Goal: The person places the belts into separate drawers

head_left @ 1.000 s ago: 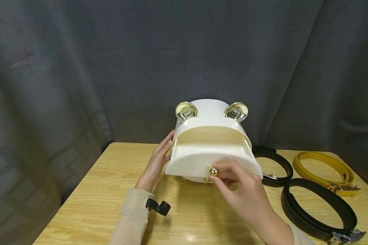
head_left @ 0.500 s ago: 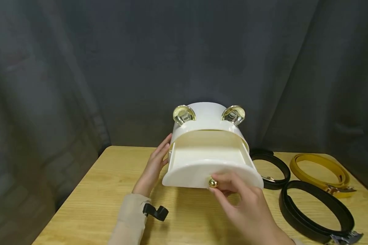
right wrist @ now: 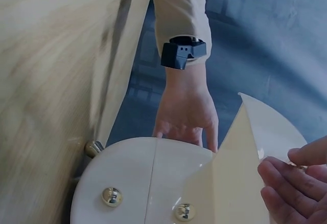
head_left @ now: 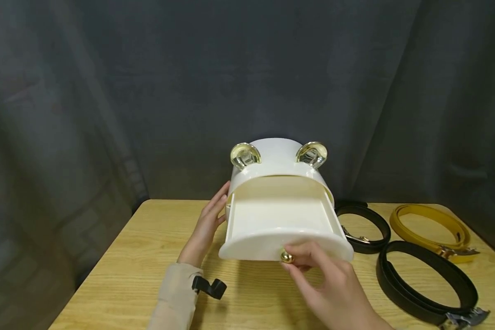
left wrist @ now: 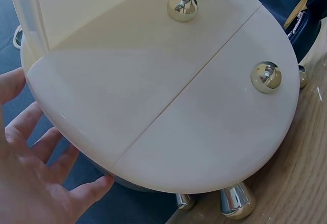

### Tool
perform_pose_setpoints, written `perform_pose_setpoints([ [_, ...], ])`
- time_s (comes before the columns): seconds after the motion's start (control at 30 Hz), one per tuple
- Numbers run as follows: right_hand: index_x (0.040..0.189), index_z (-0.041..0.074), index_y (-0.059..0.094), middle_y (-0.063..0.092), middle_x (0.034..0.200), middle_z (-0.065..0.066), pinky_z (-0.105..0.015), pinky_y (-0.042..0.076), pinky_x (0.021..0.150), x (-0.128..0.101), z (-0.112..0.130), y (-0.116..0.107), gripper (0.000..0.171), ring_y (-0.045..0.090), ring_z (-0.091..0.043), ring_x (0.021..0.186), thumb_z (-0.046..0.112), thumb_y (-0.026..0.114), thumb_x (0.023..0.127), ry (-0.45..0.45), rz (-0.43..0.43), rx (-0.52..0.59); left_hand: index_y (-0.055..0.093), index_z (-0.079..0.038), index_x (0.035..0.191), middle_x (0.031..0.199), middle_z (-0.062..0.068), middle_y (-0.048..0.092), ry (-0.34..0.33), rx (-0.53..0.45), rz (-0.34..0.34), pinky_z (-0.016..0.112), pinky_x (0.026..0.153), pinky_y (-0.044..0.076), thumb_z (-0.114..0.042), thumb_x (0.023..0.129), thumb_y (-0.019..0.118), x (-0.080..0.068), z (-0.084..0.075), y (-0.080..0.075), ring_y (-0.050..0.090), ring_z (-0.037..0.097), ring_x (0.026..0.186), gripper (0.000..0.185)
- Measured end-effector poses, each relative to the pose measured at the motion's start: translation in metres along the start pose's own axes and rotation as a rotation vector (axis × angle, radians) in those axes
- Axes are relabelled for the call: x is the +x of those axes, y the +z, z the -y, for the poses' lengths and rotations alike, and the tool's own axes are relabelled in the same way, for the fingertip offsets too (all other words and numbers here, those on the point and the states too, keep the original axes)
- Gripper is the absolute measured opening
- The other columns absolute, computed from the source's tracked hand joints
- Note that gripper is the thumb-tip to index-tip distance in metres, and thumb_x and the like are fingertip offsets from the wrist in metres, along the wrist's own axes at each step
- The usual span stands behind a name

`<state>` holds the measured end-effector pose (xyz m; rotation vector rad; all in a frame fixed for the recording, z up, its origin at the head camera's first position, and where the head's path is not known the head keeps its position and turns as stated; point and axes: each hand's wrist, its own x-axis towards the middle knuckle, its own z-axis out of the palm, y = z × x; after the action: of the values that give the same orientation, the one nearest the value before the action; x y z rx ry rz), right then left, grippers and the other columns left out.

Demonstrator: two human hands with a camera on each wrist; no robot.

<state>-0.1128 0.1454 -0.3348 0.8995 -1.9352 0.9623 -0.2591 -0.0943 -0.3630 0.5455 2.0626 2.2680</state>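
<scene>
Seen from the far left, dark grey curtain (head_left: pixel 66 114) hangs behind a pale wooden worktop (head_left: pixel 119 284) that carries the whole scene. A beige sleeve (head_left: pixel 173 298) with a black wrist clip (head_left: pixel 208 286) leads to the person's left hand (head_left: pixel 204 229), whose grip is wide: the fingers lie straight and flat against the left side wall of a white rounded organizer box (head_left: pixel 278 160). The left wrist view shows the same fingers (left wrist: pixel 30 132) spread beside the box's curved white edge. The box stands upright near the middle of the worktop, close to its far edge, on shiny metal feet (left wrist: pixel 236 201), with two clear gold-rimmed ear-shaped knobs (head_left: pixel 244 156) on its top. Its upper drawer (head_left: pixel 278 224) is pulled well out toward the person, and its cream inside is bare. At the drawer's front, the right hand (head_left: pixel 327 284) has a narrow grip, thumb and fingertips pinching the small gold ball knob (head_left: pixel 287 257). A second gold knob (left wrist: pixel 265 76) sits on the lower drawer front below it. To the right of the box lie three coiled belts, well apart from both hands: a black belt (head_left: pixel 369 229) just beside the box, a larger black belt (head_left: pixel 426 284) nearer the person, and a mustard-yellow belt (head_left: pixel 431 224) farthest right.
</scene>
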Motion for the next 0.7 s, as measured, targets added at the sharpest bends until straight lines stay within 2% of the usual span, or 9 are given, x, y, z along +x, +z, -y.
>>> perform_pose_setpoints([
  [0.37,0.112,0.004,0.065,0.071,0.102,-0.005,-0.014,0.052,0.072,-0.006,0.002,0.001,0.033,0.069,-0.011,0.079,0.033,0.052,0.102,0.014,0.011,-0.013,0.033,-0.022,0.157,0.161,-0.004,0.028,0.005,0.001,-0.010,0.060,0.113,0.024,-0.036,0.106,0.041,0.001,0.000,0.000,0.020,0.019,0.148,0.053],
  [0.53,0.115,0.007,0.065,0.071,0.104,-0.001,-0.013,0.052,0.077,-0.005,0.007,-0.006,0.032,0.069,-0.009,0.083,0.034,0.051,0.103,0.063,0.052,-0.038,0.033,-0.021,0.156,0.160,-0.003,0.029,0.006,-0.007,-0.019,0.059,0.112,0.025,-0.034,0.106,0.042,0.000,0.000,0.002,0.022,0.019,0.147,0.052],
  [0.7,0.118,0.006,0.067,0.072,0.104,-0.002,-0.013,0.052,0.076,-0.006,0.008,-0.011,0.034,0.069,-0.006,0.083,0.032,0.054,0.103,0.006,0.007,-0.050,0.035,-0.021,0.156,0.159,-0.003,0.031,0.003,-0.013,-0.034,0.057,0.112,0.027,-0.034,0.106,0.043,-0.001,-0.001,0.002,0.024,0.018,0.146,0.052],
])
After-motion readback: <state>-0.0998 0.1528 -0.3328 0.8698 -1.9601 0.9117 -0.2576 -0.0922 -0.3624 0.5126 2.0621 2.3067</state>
